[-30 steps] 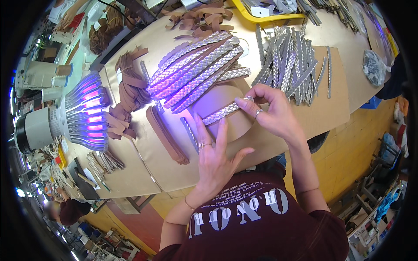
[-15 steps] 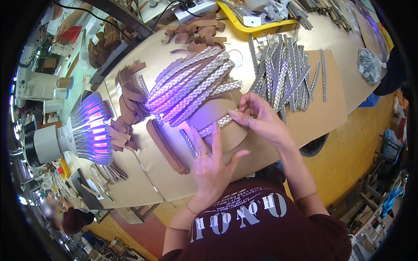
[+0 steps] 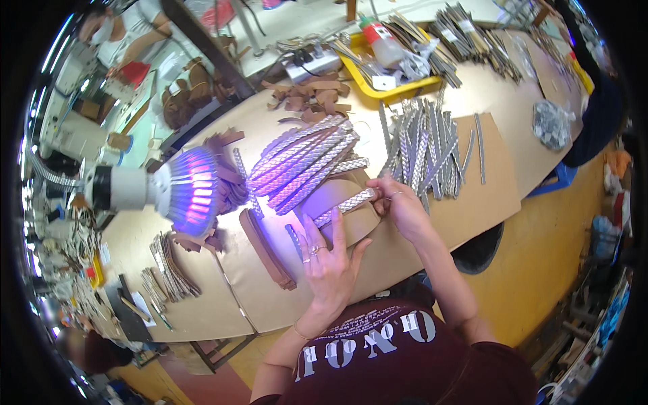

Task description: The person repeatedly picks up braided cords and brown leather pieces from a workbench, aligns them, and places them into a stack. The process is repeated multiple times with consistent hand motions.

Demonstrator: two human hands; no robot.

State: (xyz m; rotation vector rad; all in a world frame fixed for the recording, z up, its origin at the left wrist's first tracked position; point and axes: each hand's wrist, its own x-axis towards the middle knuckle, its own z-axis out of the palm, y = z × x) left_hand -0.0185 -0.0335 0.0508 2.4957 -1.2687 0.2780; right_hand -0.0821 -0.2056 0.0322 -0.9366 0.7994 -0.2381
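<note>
A silver braided strap (image 3: 345, 207) lies across a tan, rounded sheet (image 3: 361, 226) in front of me. My left hand (image 3: 331, 263) rests flat with its fingers spread, two fingertips on the near left part of the strap. At the other end, my right hand (image 3: 401, 208) pinches the strap's tip between thumb and fingers, by the sheet's edge. Just beyond lies a thick bundle of silver braided straps (image 3: 304, 162), lit purple by a lamp. A short braided piece (image 3: 294, 237) sits beside my left fingers. Brown flat strips (image 3: 264, 250) are stacked to its left.
A finned lamp (image 3: 185, 192) juts in from the left. Loose braided strips (image 3: 425, 145) cover a cardboard sheet (image 3: 496, 165) at right. Farther back are a yellow tray (image 3: 398, 92) with a bottle, brown scraps (image 3: 314, 98) and a power strip (image 3: 314, 66). Another person (image 3: 135, 40) sits far left.
The view has tilted up, so the table sits lower in it and more of the far side shows. My right hand has closed at the strap's end; my left stays on it.
</note>
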